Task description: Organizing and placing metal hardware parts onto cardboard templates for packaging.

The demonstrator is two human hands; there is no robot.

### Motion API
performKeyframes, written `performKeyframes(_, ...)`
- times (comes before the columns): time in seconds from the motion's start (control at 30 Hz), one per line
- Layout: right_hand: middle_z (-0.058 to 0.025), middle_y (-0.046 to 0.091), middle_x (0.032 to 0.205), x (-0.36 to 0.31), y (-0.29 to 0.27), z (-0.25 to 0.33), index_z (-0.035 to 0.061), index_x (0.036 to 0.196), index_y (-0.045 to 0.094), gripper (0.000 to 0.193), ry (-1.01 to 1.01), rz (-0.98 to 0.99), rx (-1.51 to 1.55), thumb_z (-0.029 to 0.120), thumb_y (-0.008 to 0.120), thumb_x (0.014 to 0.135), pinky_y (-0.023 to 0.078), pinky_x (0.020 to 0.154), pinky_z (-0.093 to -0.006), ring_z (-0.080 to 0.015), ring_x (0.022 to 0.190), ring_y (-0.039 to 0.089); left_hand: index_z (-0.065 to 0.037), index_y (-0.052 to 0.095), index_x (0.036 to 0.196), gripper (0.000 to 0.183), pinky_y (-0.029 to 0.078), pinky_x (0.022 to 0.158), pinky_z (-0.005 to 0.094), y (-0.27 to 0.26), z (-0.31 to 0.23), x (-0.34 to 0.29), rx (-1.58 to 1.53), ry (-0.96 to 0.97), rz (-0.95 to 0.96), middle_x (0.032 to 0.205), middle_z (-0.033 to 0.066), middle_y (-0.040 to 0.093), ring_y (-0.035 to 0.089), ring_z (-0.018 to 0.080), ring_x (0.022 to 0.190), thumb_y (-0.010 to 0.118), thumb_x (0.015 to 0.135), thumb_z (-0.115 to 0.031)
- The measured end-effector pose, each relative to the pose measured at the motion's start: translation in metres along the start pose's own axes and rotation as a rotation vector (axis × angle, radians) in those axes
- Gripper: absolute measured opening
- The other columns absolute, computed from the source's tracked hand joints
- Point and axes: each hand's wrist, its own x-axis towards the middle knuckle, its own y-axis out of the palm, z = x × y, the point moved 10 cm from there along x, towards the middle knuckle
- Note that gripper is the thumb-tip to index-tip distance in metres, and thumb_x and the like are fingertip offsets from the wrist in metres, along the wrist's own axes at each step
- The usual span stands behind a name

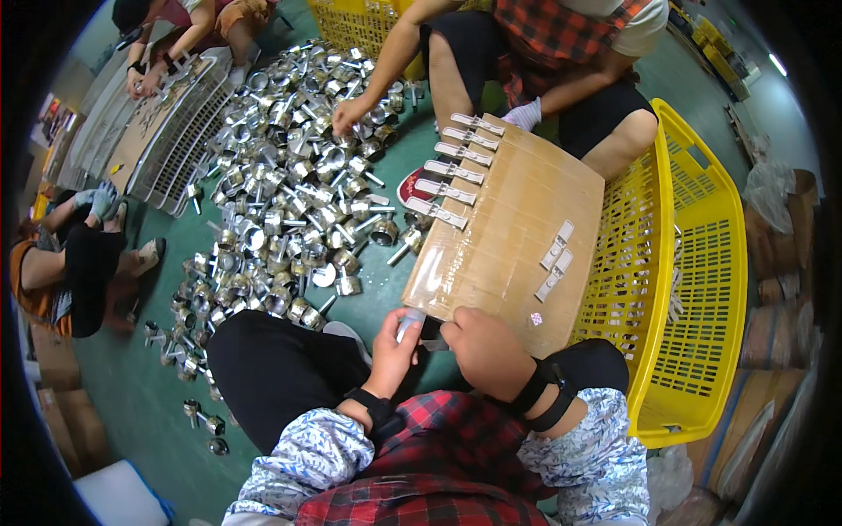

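Observation:
My left hand [394,352] is closed, with a small pale, translucent piece [410,324] between thumb and fingers; its exact kind does not show. Close beside it my right hand [493,351] is closed too, its fingertips at the near edge of a cardboard sheet [509,210]. A small light-coloured part [433,344] shows just below those fingertips; whether the right hand grips it cannot be made out. On the cardboard, several white and metal handle-like clips [455,171] lie in a row along the left edge. Two more clips [556,245] rest near its right side.
Left of the cardboard, a large heap of shiny metal cup-shaped parts with stems [289,184] covers the green floor. Nested yellow crates [702,289] stand at my right. A co-worker's bare hand [353,115] reaches into the heap. Other people sit around a grey crate [175,158].

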Motion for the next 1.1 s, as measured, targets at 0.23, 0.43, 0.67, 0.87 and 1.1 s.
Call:
performKeyframes(0.23,-0.0118,0.048,0.075,0.0017,0.0013,0.0009,0.0041,0.076,0.050,0.003,-0.003,-0.003,-0.026,0.006,0.050,0.074,0.045,0.063,-0.0399,-0.0303,0.074,0.053,-0.003,0.048,0.115,0.028,0.035,0.041,0.0203,-0.0011,0.0027,0.0015,-0.007,0.000,0.005,0.071,0.0023,0.054,0.045,0.0060,0.047,0.055,0.091,-0.016)
performKeyframes(0.43,-0.0109,0.049,0.076,0.0017,0.0027,0.0003,0.0053,0.076,0.051,0.003,-0.008,0.010,-0.064,0.007,0.052,0.073,0.045,0.062,-0.0386,-0.0287,0.073,0.054,-0.004,0.048,0.116,0.029,0.036,0.041,0.0197,-0.0002,0.0052,0.0011,-0.010,-0.016,0.008,0.071,0.0016,0.054,0.044,0.0054,0.046,0.055,0.091,-0.016)
performKeyframes(0.67,-0.0100,0.050,0.075,0.0022,0.0013,0.0014,0.0058,0.076,0.051,0.004,-0.010,-0.002,-0.082,0.007,0.052,0.073,0.045,0.060,-0.0383,-0.0279,0.071,0.055,-0.004,0.048,0.116,0.028,0.036,0.042,0.0199,-0.0005,0.0059,0.0016,-0.003,-0.011,0.011,0.072,0.0017,0.055,0.045,0.0053,0.047,0.055,0.091,-0.016)
performKeyframes(0.87,-0.0119,0.048,0.073,0.0027,-0.0023,0.0008,0.0048,0.075,0.050,0.001,0.024,-0.018,-0.048,0.005,0.049,0.075,0.045,0.061,-0.0407,-0.0314,0.070,0.054,-0.004,0.049,0.116,0.028,0.036,0.042,0.0200,-0.0010,0.0058,0.0013,0.010,-0.018,0.008,0.072,0.0016,0.055,0.045,0.0053,0.047,0.055,0.091,-0.017)
performKeyframes(1.1,-0.0126,0.048,0.073,0.0020,-0.0018,-0.0002,0.0045,0.075,0.050,0.002,0.034,-0.019,-0.033,0.005,0.049,0.076,0.045,0.062,-0.0411,-0.0321,0.071,0.054,-0.004,0.049,0.116,0.029,0.036,0.042,0.0199,-0.0008,0.0063,0.0016,0.001,-0.003,0.013,0.071,0.0016,0.055,0.044,0.0053,0.046,0.056,0.091,-0.017)
